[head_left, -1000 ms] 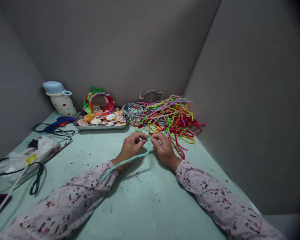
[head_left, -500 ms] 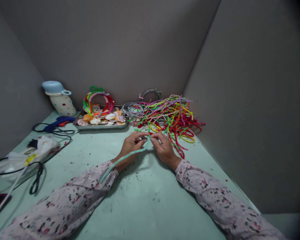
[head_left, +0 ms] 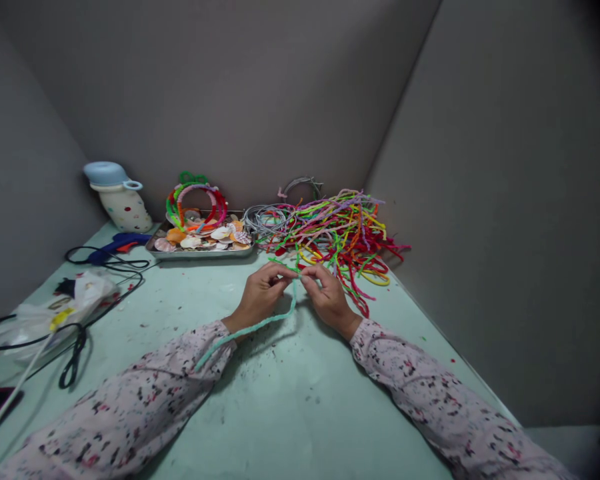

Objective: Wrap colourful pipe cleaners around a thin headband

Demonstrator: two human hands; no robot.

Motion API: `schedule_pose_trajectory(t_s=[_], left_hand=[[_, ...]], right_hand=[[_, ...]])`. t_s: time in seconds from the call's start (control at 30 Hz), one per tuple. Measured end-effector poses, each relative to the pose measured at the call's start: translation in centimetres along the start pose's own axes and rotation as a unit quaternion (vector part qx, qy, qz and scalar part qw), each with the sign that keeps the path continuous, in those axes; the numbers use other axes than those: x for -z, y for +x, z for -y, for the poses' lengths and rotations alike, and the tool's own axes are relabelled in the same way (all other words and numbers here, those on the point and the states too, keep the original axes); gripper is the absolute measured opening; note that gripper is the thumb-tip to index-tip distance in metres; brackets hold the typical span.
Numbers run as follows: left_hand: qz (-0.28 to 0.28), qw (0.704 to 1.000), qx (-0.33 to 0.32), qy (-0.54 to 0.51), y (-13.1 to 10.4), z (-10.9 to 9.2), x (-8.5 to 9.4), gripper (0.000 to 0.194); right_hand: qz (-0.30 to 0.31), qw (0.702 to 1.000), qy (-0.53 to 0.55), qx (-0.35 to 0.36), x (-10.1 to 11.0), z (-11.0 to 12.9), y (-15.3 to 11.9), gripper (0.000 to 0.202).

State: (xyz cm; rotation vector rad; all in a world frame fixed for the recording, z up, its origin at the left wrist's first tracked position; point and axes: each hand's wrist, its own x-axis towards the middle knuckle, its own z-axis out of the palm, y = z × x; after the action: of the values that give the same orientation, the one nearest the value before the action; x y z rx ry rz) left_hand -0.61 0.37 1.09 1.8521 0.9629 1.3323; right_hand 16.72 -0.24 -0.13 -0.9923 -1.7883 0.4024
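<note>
My left hand [head_left: 264, 289] and my right hand [head_left: 324, 291] meet fingertip to fingertip above the middle of the table, both pinching. Between them is one end of a mint-green pipe cleaner [head_left: 260, 325], whose long tail hangs down, curves left and lies across my left wrist and sleeve. A short darker green piece [head_left: 283, 264] sticks out above my left fingers; whether it is joined to the mint one I cannot tell. The exact spot where the fingertips press is too small to make out.
Behind my hands lies a tangled heap of coloured pipe cleaners [head_left: 350, 227], with coils of grey wire [head_left: 265, 220] beside it. A metal tray [head_left: 205, 253] holds shells and wrapped hoops [head_left: 180, 207]. A bottle [head_left: 125, 210], a blue tool [head_left: 115, 247], black cable [head_left: 73, 363] and plastic bag [head_left: 90, 290] stand left.
The mint pipe cleaner's tail has sagged lower beneath my fingertips and its free end has shifted slightly left along my sleeve. Both hands stay almost in place.
</note>
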Motion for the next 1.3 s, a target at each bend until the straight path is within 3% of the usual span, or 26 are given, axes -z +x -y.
schedule_pose_trajectory(t_s=[0.43, 0.73, 1.0, 1.1, 1.3], left_hand=[[0.014, 1.000, -0.007, 0.003, 0.2, -0.1, 0.1, 0.013], [0.011, 0.997, -0.061, 0.036, 0.0, -0.1, 0.2, 0.019], [0.023, 0.992, 0.078, -0.091, -0.5, -0.8, -0.1, 0.016], [0.031, 0.993, 0.104, -0.046, -0.4, -1.0, -0.2, 0.019], [0.055, 0.993, 0.095, 0.041, 0.2, -1.0, 0.2, 0.038]], right_hand=[[-0.001, 1.000, -0.002, -0.011, 0.0, 0.0, -0.1, 0.014], [-0.004, 1.000, -0.002, -0.004, 0.1, 0.0, 0.0, 0.013], [0.018, 0.999, -0.021, 0.036, 0.2, 0.2, 0.1, 0.012], [0.039, 0.997, -0.041, 0.059, 0.2, 0.3, 0.0, 0.011], [0.042, 0.994, -0.058, 0.082, 0.2, 0.2, 0.0, 0.010]])
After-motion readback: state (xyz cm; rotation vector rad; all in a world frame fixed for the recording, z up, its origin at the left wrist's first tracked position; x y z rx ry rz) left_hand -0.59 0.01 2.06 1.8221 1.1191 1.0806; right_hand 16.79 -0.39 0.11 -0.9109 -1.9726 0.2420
